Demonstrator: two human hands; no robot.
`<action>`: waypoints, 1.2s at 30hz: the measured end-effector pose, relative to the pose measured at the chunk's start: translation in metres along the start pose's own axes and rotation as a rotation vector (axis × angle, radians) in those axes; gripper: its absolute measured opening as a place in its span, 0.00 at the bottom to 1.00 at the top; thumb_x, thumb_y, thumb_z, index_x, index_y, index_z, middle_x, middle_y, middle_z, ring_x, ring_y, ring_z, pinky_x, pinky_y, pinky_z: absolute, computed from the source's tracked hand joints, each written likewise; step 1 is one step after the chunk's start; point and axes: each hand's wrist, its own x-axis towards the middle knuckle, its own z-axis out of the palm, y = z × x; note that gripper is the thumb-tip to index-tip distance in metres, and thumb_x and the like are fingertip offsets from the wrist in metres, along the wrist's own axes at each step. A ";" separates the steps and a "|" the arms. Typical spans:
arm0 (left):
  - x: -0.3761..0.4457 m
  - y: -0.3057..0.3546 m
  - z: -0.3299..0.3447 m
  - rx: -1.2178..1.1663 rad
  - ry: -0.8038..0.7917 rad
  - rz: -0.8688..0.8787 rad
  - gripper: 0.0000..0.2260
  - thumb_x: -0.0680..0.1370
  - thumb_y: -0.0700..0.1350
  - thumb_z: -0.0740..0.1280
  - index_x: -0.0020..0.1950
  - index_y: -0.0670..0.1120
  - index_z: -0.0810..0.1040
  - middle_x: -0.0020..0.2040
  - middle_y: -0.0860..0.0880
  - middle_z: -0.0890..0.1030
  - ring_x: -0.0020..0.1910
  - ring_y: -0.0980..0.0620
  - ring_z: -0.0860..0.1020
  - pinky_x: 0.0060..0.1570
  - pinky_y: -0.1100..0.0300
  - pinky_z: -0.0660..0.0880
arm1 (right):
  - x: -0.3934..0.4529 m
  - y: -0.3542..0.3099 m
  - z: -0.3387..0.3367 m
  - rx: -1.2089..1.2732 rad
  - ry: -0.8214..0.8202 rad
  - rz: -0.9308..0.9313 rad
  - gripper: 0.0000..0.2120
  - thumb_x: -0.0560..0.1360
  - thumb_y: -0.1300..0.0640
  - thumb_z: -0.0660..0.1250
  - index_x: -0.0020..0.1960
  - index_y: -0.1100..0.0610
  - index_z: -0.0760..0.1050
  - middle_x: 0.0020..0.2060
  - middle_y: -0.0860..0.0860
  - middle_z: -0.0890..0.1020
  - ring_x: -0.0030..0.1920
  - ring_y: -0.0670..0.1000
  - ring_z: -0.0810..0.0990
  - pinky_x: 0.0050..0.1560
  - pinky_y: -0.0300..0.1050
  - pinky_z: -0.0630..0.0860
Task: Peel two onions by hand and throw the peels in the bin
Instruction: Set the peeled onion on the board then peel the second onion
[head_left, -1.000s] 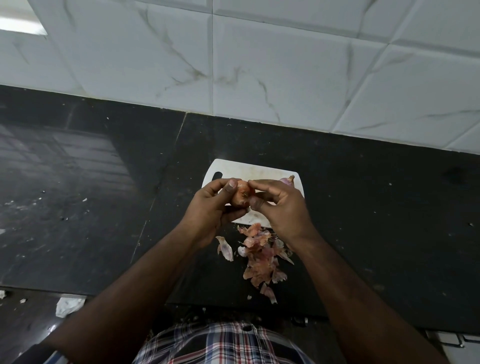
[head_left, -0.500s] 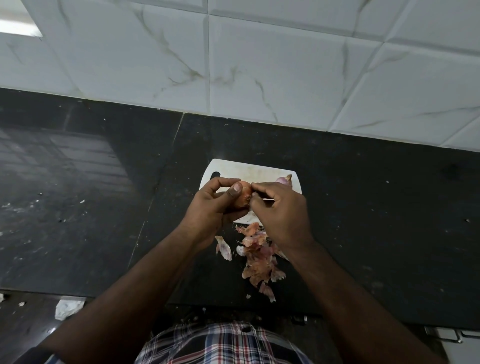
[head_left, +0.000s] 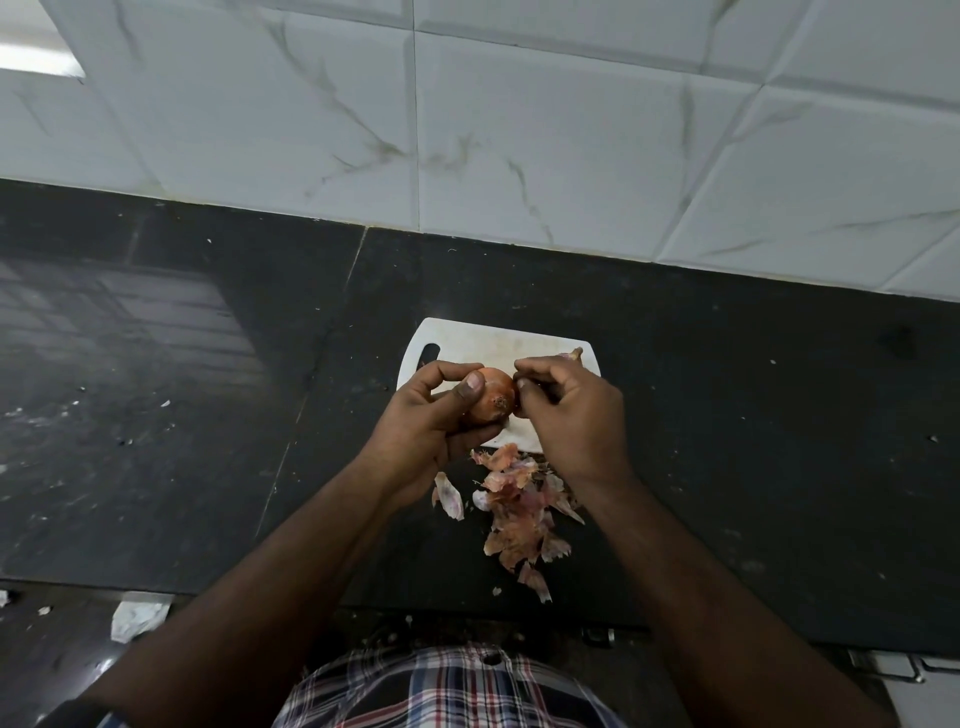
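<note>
My left hand grips an orange-brown onion above a white cutting board, its root end facing me. My right hand has its fingers curled against the onion's right side, pinching at the skin there. A second onion lies on the board behind my right hand; only its tip shows. Loose pink and brown peels are heaped on the black counter just below the board, between my wrists. No bin is in view.
The black stone counter runs left and right, with a white tiled wall behind it. A crumpled white scrap lies on the floor at the lower left. A metal handle shows at the lower right.
My left hand has turned the onion, so more of it and its root end now show. My right fingers have shifted from over the onion to its right side.
</note>
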 end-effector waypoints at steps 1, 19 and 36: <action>0.000 0.000 0.000 -0.002 0.009 -0.001 0.13 0.74 0.45 0.71 0.56 0.42 0.78 0.49 0.42 0.86 0.51 0.38 0.84 0.52 0.48 0.83 | 0.000 0.001 -0.001 0.061 -0.019 0.048 0.09 0.77 0.62 0.69 0.56 0.56 0.83 0.48 0.47 0.86 0.47 0.43 0.84 0.51 0.45 0.83; -0.009 0.008 0.001 -0.097 -0.030 -0.075 0.14 0.78 0.46 0.67 0.61 0.41 0.78 0.52 0.39 0.83 0.48 0.40 0.84 0.44 0.56 0.84 | -0.003 0.005 0.002 -0.136 -0.053 -0.026 0.12 0.77 0.62 0.67 0.60 0.56 0.81 0.51 0.51 0.85 0.49 0.47 0.83 0.52 0.47 0.81; -0.007 0.005 -0.007 0.016 -0.115 -0.074 0.20 0.77 0.38 0.68 0.69 0.43 0.75 0.55 0.38 0.83 0.47 0.46 0.85 0.47 0.52 0.84 | -0.010 -0.011 0.005 0.123 -0.269 0.103 0.25 0.71 0.57 0.77 0.67 0.51 0.77 0.59 0.44 0.83 0.59 0.39 0.79 0.62 0.34 0.75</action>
